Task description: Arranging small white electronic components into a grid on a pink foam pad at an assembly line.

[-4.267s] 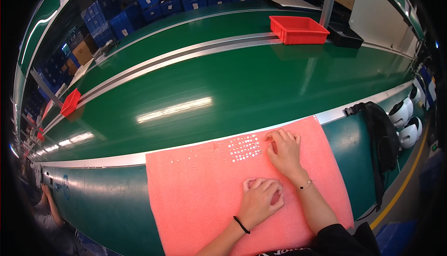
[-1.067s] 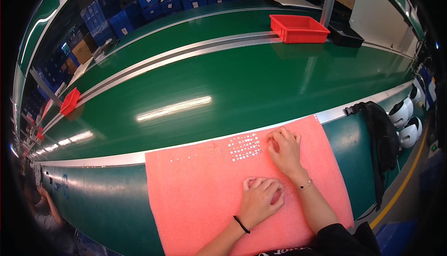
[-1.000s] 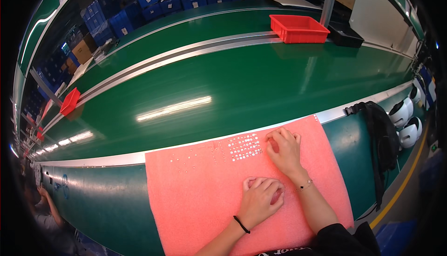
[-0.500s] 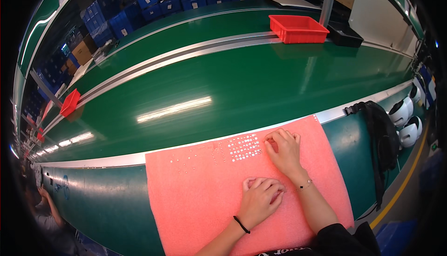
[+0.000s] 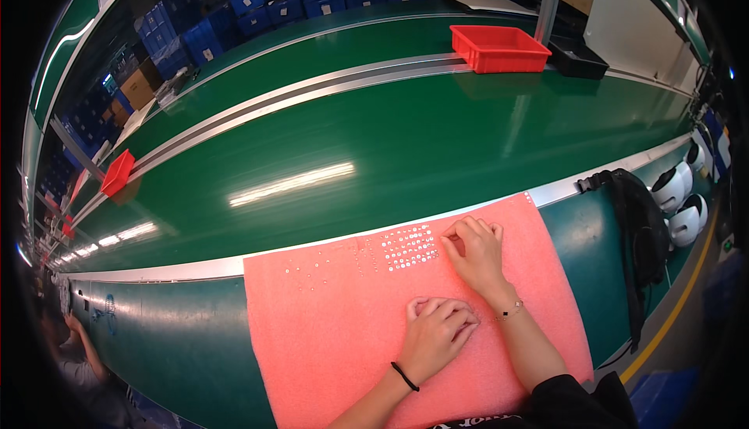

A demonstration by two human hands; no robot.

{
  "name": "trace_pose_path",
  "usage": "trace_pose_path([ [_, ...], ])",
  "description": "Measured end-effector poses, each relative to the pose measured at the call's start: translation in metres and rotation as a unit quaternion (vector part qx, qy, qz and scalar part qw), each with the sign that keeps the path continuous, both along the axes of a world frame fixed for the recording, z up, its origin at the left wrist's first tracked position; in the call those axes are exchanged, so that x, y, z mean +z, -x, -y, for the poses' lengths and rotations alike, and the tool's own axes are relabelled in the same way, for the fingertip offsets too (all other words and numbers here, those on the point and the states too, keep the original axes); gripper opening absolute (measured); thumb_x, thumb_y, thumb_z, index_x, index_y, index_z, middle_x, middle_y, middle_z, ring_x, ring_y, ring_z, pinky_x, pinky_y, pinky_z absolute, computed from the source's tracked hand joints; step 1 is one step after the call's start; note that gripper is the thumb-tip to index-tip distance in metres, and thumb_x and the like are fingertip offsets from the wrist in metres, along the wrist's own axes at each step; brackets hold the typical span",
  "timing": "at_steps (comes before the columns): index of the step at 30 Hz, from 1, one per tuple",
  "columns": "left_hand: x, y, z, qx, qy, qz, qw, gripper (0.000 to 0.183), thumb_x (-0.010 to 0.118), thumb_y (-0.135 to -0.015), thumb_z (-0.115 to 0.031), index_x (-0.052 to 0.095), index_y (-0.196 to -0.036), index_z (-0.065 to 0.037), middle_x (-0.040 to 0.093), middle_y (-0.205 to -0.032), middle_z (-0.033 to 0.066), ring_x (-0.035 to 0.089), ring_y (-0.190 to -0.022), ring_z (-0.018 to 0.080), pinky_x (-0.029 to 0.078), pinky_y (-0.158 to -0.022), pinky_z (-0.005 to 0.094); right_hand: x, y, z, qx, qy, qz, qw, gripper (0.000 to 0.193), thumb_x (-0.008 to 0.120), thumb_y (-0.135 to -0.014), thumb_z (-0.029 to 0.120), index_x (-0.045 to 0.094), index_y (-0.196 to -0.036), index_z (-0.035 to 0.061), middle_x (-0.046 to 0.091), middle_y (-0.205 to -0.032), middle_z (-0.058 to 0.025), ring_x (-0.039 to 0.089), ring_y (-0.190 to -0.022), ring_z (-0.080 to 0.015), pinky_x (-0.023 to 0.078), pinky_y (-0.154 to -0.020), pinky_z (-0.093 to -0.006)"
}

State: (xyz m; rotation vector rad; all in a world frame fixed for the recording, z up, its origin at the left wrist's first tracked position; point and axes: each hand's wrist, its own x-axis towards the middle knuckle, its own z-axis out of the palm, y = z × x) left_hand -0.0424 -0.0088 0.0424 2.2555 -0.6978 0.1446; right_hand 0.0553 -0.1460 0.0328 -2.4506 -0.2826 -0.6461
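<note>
Head view: take the pink foam mat point(image 5: 335, 335) as your landmark and read across it from its left edge. Left of the mat lies only bare green desk point(image 5: 164, 327), with another person's arm low at the far left rim, well clear of you. On the mat's far strip, a thin scatter of tiny pale parts point(image 5: 316, 263) comes first, then a tight grid of the same small parts point(image 5: 409, 245) near the mat's far edge, just short of the metal rail point(image 5: 195, 267) that borders the green conveyor belt point(image 5: 374, 140).

Your left hand point(image 5: 437, 334) rests in the mat's middle, fingers curled loosely under, knuckles up; whether it holds anything I cannot tell. Your right hand point(image 5: 473, 248) sits just right of the grid, fingertips drawn together against the foam as if pinching one small part, though the part itself is too small to see.

My reading: you are mid-way through setting parts into rows, and the next placement calls for a fine fingertip touch that does not nudge the neighbours already set.

For room, the mat's near half is open foam. Right of the mat, a dark bag point(image 5: 636, 226) hangs off the desk end beside white helmets point(image 5: 677, 202); beyond the belt, a red bin point(image 5: 499, 48) stands well apart.
</note>
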Motion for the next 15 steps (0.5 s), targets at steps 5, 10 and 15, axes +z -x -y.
trace_pose_path([
  [5, 0.0003, -0.0001, 0.0000, -0.001, 0.001, 0.001, 1.000, 0.010, 0.074, -0.081, -0.022, 0.069, -0.088, -0.017, 0.065, -0.100, -0.0064, 0.056, -0.097, 0.0159, 0.033, -0.092, 0.0406, -0.0002, 0.0002, -0.0004, -0.004, 0.010, 0.001, 1.000, 0.007, 0.070, -0.080, 0.014, 0.064, -0.081, 0.0128, 0.062, -0.082, 0.0014, 0.058, -0.082, -0.0193, 0.032, -0.081, -0.0386],
  [10, 0.0006, -0.0001, 0.0002, -0.002, 0.001, 0.000, 1.000, 0.012, 0.073, -0.079, -0.021, 0.068, -0.089, -0.016, 0.065, -0.100, -0.0064, 0.056, -0.097, 0.0160, 0.033, -0.092, 0.0413, -0.0016, -0.0002, 0.0001, -0.002, 0.006, 0.010, 1.000, 0.008, 0.070, -0.079, 0.013, 0.063, -0.083, 0.0137, 0.059, -0.081, 0.0009, 0.056, -0.079, -0.0198, 0.033, -0.080, -0.0398],
  [15, -0.0005, 0.0002, 0.0005, 0.005, 0.001, 0.000, 1.000, 0.013, 0.071, -0.075, -0.019, 0.065, -0.086, -0.016, 0.064, -0.100, -0.0061, 0.057, -0.098, 0.0157, 0.032, -0.093, 0.0420, -0.0003, 0.0003, -0.0009, -0.005, 0.009, -0.001, 1.000, 0.006, 0.069, -0.079, 0.012, 0.063, -0.082, 0.0135, 0.061, -0.081, 0.0015, 0.058, -0.082, -0.0189, 0.031, -0.081, -0.0383],
])
